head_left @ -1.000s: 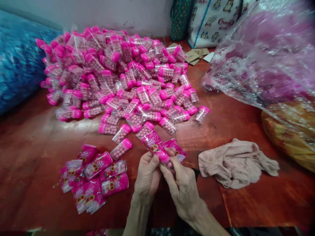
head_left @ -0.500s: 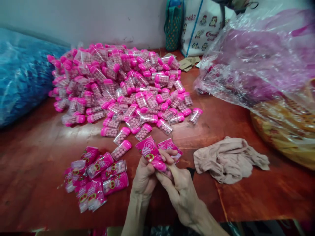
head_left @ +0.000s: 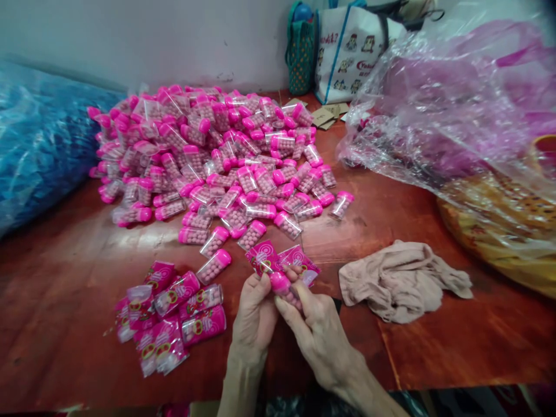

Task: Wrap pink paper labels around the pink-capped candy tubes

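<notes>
My left hand (head_left: 254,318) pinches a pink printed plastic sleeve (head_left: 262,253) between thumb and fingers. In my right hand (head_left: 319,333) is a small clear candy bottle (head_left: 280,283) with a pink cap and pale pink balls inside, its cap toward the sleeve. The two hands meet at the bottle, and fingers cover its lower part and the near end of the sleeve. Just behind them, more pink printed sleeves (head_left: 303,260) lie flat on the table. To the left sits a cluster of bottles in printed sleeves (head_left: 204,325).
A large heap of bare candy bottles (head_left: 204,136) spreads over the back of the red-brown table (head_left: 417,359). A blue-filled bag (head_left: 43,139) stands at left. On the right are a crumpled beige cloth (head_left: 402,281) and clear plastic wrapping (head_left: 434,121). Carrier bags (head_left: 343,58) stand behind.
The sleeve has slid away from the bottle cap, which now shows more fully, and it is tilted further back. My hands stay close together in nearly the same place. The view shifted slightly.
</notes>
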`<state>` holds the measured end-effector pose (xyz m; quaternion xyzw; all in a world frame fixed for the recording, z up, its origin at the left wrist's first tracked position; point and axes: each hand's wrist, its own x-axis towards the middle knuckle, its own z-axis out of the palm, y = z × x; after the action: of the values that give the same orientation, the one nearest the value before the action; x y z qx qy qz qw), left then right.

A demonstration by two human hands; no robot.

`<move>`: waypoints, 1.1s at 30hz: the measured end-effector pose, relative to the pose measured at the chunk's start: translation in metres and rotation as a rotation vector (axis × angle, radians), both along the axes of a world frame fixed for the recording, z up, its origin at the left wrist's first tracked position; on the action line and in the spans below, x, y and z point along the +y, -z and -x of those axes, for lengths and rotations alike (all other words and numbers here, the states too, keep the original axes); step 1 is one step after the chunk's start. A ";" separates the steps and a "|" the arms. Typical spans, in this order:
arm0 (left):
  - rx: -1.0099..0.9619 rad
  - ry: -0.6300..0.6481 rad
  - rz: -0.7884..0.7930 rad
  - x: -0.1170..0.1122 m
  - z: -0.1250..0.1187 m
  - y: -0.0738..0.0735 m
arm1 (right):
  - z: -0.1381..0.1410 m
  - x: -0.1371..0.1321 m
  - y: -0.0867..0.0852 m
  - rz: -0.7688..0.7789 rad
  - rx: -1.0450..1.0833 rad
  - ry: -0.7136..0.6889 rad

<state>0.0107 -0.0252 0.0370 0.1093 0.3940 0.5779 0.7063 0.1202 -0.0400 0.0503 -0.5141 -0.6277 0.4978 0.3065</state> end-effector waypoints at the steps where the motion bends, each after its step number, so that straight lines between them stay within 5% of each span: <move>1: 0.009 -0.002 -0.008 0.000 0.000 0.000 | -0.002 0.002 -0.001 0.011 0.010 -0.008; 11: 0.058 0.080 -0.160 -0.002 0.008 0.008 | -0.012 0.009 -0.002 0.122 0.177 -0.098; 15: 0.103 0.099 -0.145 0.000 0.007 0.007 | -0.010 0.011 0.000 0.128 0.277 -0.034; 28: 0.201 0.202 -0.085 0.001 0.007 0.000 | 0.001 0.002 0.011 0.172 0.243 0.047; 33: 0.207 0.229 -0.064 -0.003 0.006 -0.002 | 0.009 -0.006 0.014 0.064 0.140 0.110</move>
<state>0.0043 -0.0286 0.0395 0.2351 0.4311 0.4915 0.7193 0.1107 -0.0461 0.0358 -0.5213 -0.5593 0.5346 0.3599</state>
